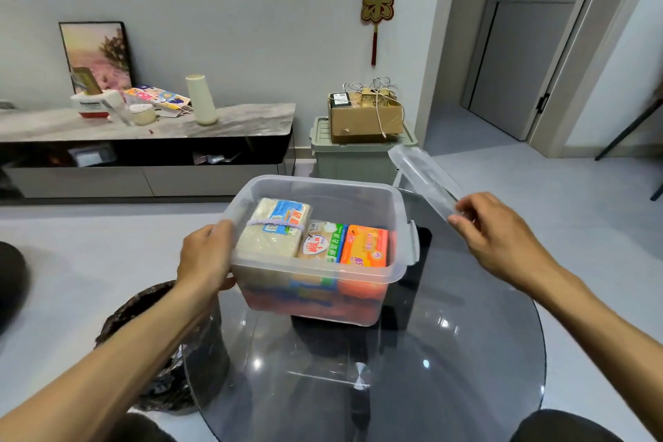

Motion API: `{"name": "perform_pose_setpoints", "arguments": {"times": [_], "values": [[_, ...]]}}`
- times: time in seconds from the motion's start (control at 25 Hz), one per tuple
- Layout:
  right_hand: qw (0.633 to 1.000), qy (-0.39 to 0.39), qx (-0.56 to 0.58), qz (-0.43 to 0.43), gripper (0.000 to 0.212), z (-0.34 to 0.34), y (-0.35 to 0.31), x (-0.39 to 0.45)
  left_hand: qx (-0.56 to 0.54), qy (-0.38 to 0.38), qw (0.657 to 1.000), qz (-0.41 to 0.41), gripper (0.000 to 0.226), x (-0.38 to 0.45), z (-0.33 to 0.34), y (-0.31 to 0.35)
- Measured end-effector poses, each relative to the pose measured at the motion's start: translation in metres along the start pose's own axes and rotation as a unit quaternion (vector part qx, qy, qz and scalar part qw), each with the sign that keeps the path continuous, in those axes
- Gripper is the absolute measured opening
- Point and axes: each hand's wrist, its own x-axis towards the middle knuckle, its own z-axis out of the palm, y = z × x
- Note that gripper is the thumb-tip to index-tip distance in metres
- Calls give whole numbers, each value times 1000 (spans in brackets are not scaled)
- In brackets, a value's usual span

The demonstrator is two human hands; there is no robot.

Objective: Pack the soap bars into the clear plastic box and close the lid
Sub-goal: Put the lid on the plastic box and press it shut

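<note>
The clear plastic box (315, 273) stands open on a round glass table (448, 352). Inside lie wrapped soap bars: a pale bundle with a blue label (272, 230) on top at the left, a white and green bar (323, 244) in the middle, an orange bar (364, 246) at the right, and more below them. My left hand (206, 255) grips the box's left rim and wall. My right hand (498, 230) holds the clear lid (419, 172) by its near edge, tilted up to the right of the box and apart from it.
A dark lined bin (150, 326) stands at the table's left. Farther back are a low TV console (143, 140) with clutter and a grey crate carrying a cardboard box (362, 115). Open floor lies to the right, toward a doorway.
</note>
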Motion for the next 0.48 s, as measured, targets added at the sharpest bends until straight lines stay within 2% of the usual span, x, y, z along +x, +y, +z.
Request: {"name": "perform_pose_setpoints", "arguments": {"times": [0.08, 0.16, 0.28, 0.36, 0.48], "values": [[997, 3, 9, -72, 19, -17, -16, 5, -11, -9, 1000, -2, 39, -12, 13, 4], [985, -28, -14, -168, 25, -25, -43, 7, -42, -37, 998, -27, 46, -19, 28, 12], [955, -103, -68, -269, 25, -18, -83, 6, -125, -146, 976, -101, 60, -33, 43, 23], [944, -139, -104, -280, 27, -8, -95, 3, -167, -209, 954, -135, 65, -38, 41, 24], [938, -163, -137, -274, 28, -3, -97, -1, -155, -228, 952, -134, 61, -29, 29, 25]]}}
